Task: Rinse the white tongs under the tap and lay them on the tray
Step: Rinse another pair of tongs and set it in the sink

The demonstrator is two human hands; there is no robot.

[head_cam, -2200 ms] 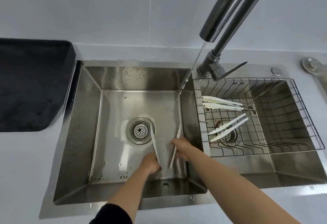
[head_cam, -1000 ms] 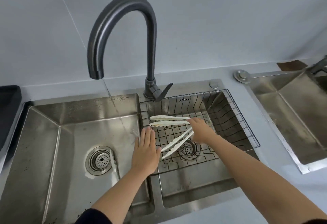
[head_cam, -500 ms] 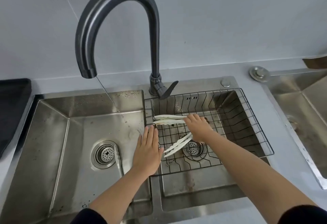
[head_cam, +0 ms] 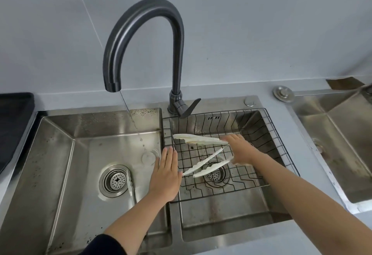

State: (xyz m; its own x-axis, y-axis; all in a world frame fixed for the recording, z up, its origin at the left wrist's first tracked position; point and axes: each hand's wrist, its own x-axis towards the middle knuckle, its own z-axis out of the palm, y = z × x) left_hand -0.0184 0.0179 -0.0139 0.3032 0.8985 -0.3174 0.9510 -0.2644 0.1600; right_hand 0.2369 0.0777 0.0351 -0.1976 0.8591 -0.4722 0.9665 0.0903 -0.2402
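Observation:
A wire tray (head_cam: pixel 281 144) sits in the right sink basin. Two white tongs lie in it: one pair (head_cam: pixel 197 139) at the back, pointing left, and a second pair (head_cam: pixel 205 164) lying diagonally over the drain with its arms spread. My right hand (head_cam: pixel 241 152) covers the hinge end of this second pair and its fingers reach the back pair's end. A third pair of tongs (head_cam: pixel 129 184) lies in the left basin beside the drain (head_cam: pixel 114 181). My left hand (head_cam: pixel 165 176) rests flat and open on the divider between the basins. The dark tap (head_cam: pixel 177 53) runs a thin stream (head_cam: pixel 128 114).
The stream falls into the left basin (head_cam: pixel 60 164). A black mat (head_cam: pixel 14 126) lies on the counter at the far left. Another steel sink (head_cam: pixel 342 154) and a round metal cap (head_cam: pixel 283 93) are on the right.
Both hands left the tongs in the left basin. My left hand came to rest on the divider and my right hand reached into the tray. The diagonal pair's arms have since spread apart.

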